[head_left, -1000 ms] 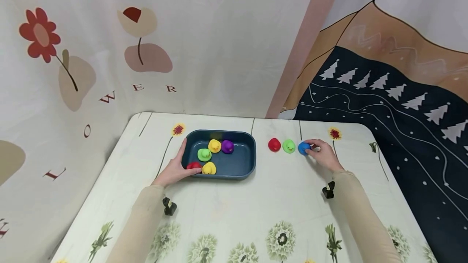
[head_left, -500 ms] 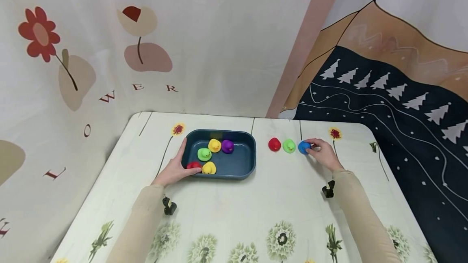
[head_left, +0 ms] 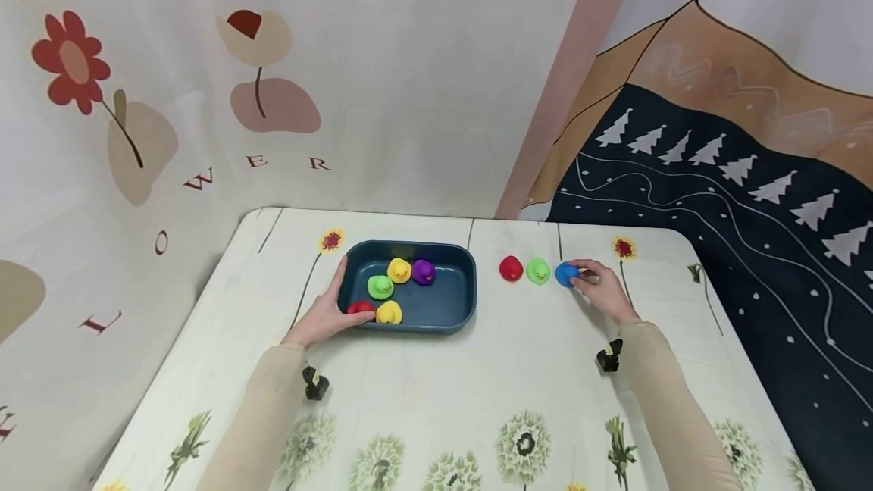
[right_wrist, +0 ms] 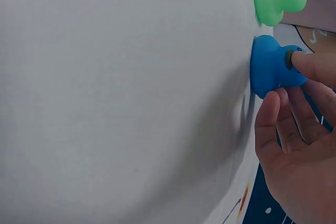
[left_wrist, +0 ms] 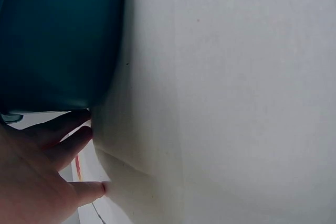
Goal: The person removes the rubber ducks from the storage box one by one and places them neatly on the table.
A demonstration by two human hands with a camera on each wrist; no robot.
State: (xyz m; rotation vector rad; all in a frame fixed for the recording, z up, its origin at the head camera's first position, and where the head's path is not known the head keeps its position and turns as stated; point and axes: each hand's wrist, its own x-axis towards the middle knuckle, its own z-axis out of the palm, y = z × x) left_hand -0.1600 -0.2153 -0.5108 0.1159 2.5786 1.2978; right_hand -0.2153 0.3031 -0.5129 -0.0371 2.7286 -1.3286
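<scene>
In the head view, my left hand (head_left: 322, 318) holds the left end of a dark blue tray (head_left: 436, 329), fingers along its outer side and thumb at the front rim. Inside the tray are a red duck (head_left: 360, 307), a green duck (head_left: 380, 287), a purple duck (head_left: 424, 272), a yellow duck (head_left: 398, 270) and another yellow duck (head_left: 389, 312) near the thumb. My right hand (head_left: 603, 291) pinches a blue rubber duck (right_wrist: 266, 66) between thumb and fingers; it rests on the table. Left of it stand a green duck (head_left: 538, 270) and a red duck (head_left: 511, 268).
A white flower-print cloth covers the table (head_left: 436, 385). A pale printed curtain (head_left: 409, 97) hangs right behind the table, with a dark tree-pattern part (head_left: 716, 180) at the right. Small black devices sit at both wrists.
</scene>
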